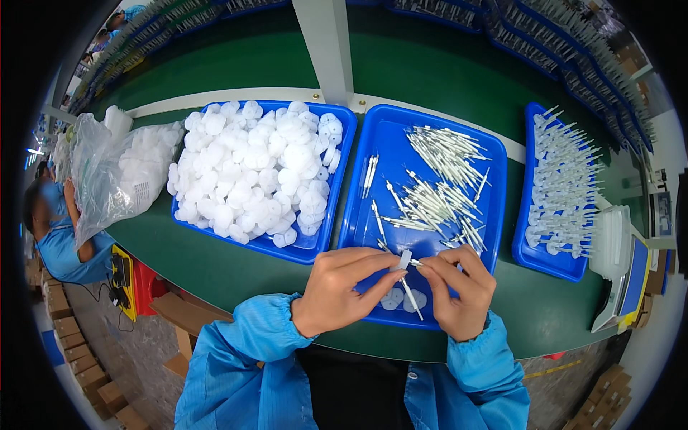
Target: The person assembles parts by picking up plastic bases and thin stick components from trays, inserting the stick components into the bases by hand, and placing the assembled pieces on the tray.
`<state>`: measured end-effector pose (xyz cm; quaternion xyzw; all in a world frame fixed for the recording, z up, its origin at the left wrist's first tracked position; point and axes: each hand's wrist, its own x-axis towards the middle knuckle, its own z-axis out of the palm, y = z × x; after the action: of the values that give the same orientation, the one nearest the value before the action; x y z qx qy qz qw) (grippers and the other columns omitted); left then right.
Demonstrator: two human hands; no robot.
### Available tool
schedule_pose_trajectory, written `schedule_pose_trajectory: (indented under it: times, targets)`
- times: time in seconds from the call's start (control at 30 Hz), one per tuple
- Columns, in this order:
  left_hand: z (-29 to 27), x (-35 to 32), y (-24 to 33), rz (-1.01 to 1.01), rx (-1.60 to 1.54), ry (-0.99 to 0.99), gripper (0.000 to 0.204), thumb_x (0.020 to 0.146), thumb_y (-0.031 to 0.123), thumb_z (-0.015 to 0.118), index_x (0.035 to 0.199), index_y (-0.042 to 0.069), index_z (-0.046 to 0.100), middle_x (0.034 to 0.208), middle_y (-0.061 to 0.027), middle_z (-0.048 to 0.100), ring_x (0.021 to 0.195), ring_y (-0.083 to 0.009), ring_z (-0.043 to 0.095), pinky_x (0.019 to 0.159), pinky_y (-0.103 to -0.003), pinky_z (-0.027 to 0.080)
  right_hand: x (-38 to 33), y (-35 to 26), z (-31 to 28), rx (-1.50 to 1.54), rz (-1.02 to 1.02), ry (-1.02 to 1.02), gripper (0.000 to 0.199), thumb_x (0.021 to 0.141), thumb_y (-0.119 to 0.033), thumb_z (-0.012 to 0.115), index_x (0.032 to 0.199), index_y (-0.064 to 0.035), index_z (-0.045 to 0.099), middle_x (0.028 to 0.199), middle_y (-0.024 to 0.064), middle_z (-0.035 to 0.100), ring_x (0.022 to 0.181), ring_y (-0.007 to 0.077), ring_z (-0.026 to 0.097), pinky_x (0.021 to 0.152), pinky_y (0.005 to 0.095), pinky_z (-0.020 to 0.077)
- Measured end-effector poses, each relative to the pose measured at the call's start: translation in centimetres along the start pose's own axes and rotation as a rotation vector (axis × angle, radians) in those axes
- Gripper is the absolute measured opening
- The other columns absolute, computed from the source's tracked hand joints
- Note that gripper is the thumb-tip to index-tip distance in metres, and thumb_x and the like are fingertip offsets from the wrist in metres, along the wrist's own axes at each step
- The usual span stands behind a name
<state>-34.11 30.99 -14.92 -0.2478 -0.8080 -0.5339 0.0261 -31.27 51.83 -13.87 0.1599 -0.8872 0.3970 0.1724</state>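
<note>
My left hand (335,288) pinches a small translucent white plastic disc (405,259), seen nearly edge-on. Opposite it, my right hand (462,292) grips a short, thin white rod (416,264) whose tip meets the disc; whether it sits inside the disc I cannot tell. Both hands are over the near edge of a blue tray (352,208) with many slim white rods (448,154) lying in loose heaps. Below my fingers, another slender rod (413,298) slants down, and a few flat discs (392,299) lie in the tray's near end.
To the left, a second blue tray (346,129) is heaped with white discs (251,165), beside a clear plastic bag (136,172). At right, a narrow blue tray (525,215) carries rows of discs with rods. A white post (326,50) rises behind. A person (61,222) sits far left.
</note>
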Motion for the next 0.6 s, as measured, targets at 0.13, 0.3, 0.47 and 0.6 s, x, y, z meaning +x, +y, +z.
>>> schedule_pose_trajectory:
  times: [0.13,0.3,0.47,0.6]
  targets:
    - [0.3,-0.1,0.2,0.031,0.052,0.031,0.022,0.082,0.005,0.084,0.101,-0.002,0.075,0.092,-0.0144,0.076,0.077,-0.0299,0.075,0.065,-0.036,0.060,-0.3,-0.5,0.4,-0.091,-0.074,0.026,0.028,0.073,0.007,0.084,0.099,0.0017,0.076,0.089,0.0114,0.063,0.071,0.0262,0.060,0.060,0.0356,0.0487]
    - [-0.1,0.2,0.4,0.231,0.083,0.098,0.024,0.081,0.002,0.083,0.103,-0.001,0.076,0.102,-0.0144,0.076,0.087,-0.0292,0.075,0.071,-0.036,0.061,-0.6,-0.8,0.0,0.010,-0.016,0.037,0.030,0.073,0.004,0.086,0.102,-0.0007,0.078,0.089,0.0097,0.063,0.074,0.0253,0.060,0.062,0.0353,0.0496]
    - [0.0,-0.1,0.3,0.192,-0.040,0.159,0.032,0.081,0.001,0.083,0.111,0.000,0.076,0.108,-0.0139,0.073,0.091,-0.0284,0.073,0.074,-0.035,0.061,-1.0,-1.0,0.3,0.073,0.003,0.078,0.033,0.073,0.000,0.087,0.105,-0.0031,0.079,0.088,0.0077,0.063,0.077,0.0246,0.060,0.064,0.0349,0.0492]
    - [-0.5,0.1,0.5,0.124,0.063,-0.005,0.041,0.080,-0.001,0.083,0.121,-0.001,0.073,0.117,-0.0166,0.070,0.098,-0.0282,0.073,0.077,-0.033,0.060,-1.1,-0.9,0.8,0.022,-0.010,0.077,0.034,0.073,0.001,0.087,0.105,-0.0034,0.079,0.088,0.0075,0.063,0.077,0.0246,0.060,0.065,0.0350,0.0491]
